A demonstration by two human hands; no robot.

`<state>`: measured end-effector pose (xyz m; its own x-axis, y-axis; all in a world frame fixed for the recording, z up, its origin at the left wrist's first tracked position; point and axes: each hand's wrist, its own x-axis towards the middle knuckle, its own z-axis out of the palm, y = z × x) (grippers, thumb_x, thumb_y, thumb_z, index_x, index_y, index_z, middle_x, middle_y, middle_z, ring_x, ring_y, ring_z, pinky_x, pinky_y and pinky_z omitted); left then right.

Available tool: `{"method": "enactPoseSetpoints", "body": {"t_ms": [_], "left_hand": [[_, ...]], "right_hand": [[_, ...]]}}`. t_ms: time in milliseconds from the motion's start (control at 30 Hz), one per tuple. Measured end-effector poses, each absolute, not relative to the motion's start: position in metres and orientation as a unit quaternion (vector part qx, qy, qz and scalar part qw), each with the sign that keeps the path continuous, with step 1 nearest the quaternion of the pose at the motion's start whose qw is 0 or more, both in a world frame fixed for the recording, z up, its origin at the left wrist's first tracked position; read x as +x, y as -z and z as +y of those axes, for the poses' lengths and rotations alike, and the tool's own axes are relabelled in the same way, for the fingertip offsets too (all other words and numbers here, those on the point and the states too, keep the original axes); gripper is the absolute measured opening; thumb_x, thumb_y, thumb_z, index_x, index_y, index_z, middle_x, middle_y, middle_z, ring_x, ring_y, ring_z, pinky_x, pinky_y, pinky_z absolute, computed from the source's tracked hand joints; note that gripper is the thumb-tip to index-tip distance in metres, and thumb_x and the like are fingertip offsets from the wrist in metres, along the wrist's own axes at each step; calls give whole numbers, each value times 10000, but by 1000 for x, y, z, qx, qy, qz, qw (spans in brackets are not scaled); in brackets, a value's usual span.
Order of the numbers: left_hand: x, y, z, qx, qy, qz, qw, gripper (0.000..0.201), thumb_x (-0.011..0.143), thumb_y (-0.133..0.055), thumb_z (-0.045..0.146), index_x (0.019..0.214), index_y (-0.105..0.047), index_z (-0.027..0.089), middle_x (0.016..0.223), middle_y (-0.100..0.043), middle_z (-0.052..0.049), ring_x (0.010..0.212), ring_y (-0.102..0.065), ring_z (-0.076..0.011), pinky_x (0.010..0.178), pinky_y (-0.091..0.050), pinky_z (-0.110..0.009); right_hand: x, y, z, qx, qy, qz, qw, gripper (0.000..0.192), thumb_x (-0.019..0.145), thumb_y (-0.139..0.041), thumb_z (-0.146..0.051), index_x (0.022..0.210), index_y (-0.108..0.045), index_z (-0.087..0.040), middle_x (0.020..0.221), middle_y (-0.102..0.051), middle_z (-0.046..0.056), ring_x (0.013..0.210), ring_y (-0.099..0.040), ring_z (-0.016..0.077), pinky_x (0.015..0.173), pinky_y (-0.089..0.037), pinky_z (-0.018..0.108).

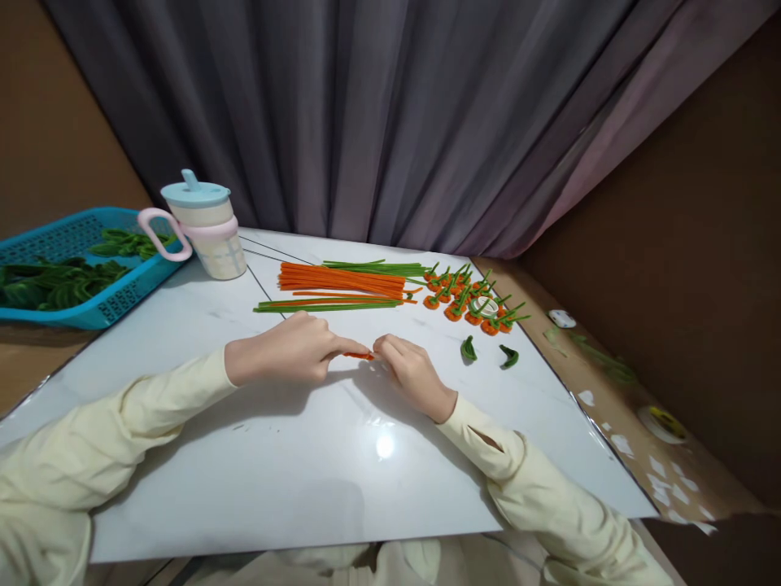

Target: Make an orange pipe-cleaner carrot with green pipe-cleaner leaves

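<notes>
Over the middle of the white table (256, 456), a short orange pipe cleaner (359, 356) shows between my hands. My left hand (298, 348) is closed on its left part, forefinger stretched along it. At its other end the fingers of my right hand (412, 370) are pinched together; they partly hide it. Just beyond lies a thick bundle of orange pipe cleaners (342, 279), with green pipe cleaners (329, 306) in front and more green stems (378, 267) behind. To the right stand several small orange coils with green stems (455, 309). Two green leaf-shaped pieces (469, 349) lie nearer my right hand.
A lidded cup (220, 252) with a pink handle stands back left, beside a blue basket (103, 313) of green pieces. White rings (485, 307) sit among the coils. Paper scraps (622, 444) and a tape roll (662, 425) lie right, beyond the table edge. A grey curtain (342, 122) hangs behind.
</notes>
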<state>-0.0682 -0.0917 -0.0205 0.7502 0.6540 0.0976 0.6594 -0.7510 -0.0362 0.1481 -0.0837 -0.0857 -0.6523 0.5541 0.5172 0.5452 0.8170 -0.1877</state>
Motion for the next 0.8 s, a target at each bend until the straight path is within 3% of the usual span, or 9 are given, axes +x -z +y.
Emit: {"method": "enactPoseSetpoints", "body": {"t_ms": [100, 233, 367, 533, 633, 800], "left_hand": [[-68, 21, -92, -928, 30, -369, 44, 380, 829, -421, 176, 1170, -581, 231, 496, -569, 22, 382, -438, -123, 426, -164, -240], [-69, 23, -92, -931, 21, -355, 78, 321, 854, -417, 222, 1146, -543, 187, 477, -554, 16, 362, -441, -139, 425, -161, -253], [-70, 23, -93, -947, 17, -309, 90, 276, 816, -423, 211, 1053, -561, 185, 464, -544, 10, 361, -435, -156, 426, -185, -267], [-71, 23, -98, -964, 34, -225, 139, 302, 720, -426, 105, 969, -575, 190, 470, -548, 1, 370, -395, -149, 444, -210, -283], [-70, 23, -102, -962, 53, -174, 202, 282, 776, -386, 48, 915, -589, 185, 504, -546, -5, 405, -414, -144, 468, -249, -295], [-68, 23, -99, -950, 53, -189, 243, 273, 883, -351, 63, 945, -592, 173, 616, -580, -27, 551, -505, -160, 518, -300, -296]], "right_hand": [[147, 86, -83, -316, -184, -874, 321, 187, 889, -327, -111, 853, -495, -184, 762, -589, 29, 659, -534, 136, 629, -402, 239], [144, 84, -80, -338, -417, -790, 297, 165, 904, -445, -279, 775, -494, -189, 584, -568, -25, 540, -521, 113, 602, -410, 233], [144, 80, -78, -323, -598, -685, 264, 269, 837, -561, -429, 817, -541, -162, 644, -627, 1, 486, -472, 87, 524, -391, 222], [148, 75, -75, -275, -704, -634, 166, 314, 801, -624, -417, 772, -627, -104, 680, -667, 49, 461, -443, 68, 512, -407, 234], [151, 78, -71, -253, -766, -574, 141, 296, 731, -700, -388, 768, -626, -103, 611, -650, 26, 424, -419, 61, 493, -403, 236], [153, 78, -68, -277, -746, -575, 190, 274, 696, -723, -366, 703, -586, -128, 550, -620, 0, 404, -404, 58, 446, -333, 209]]}}
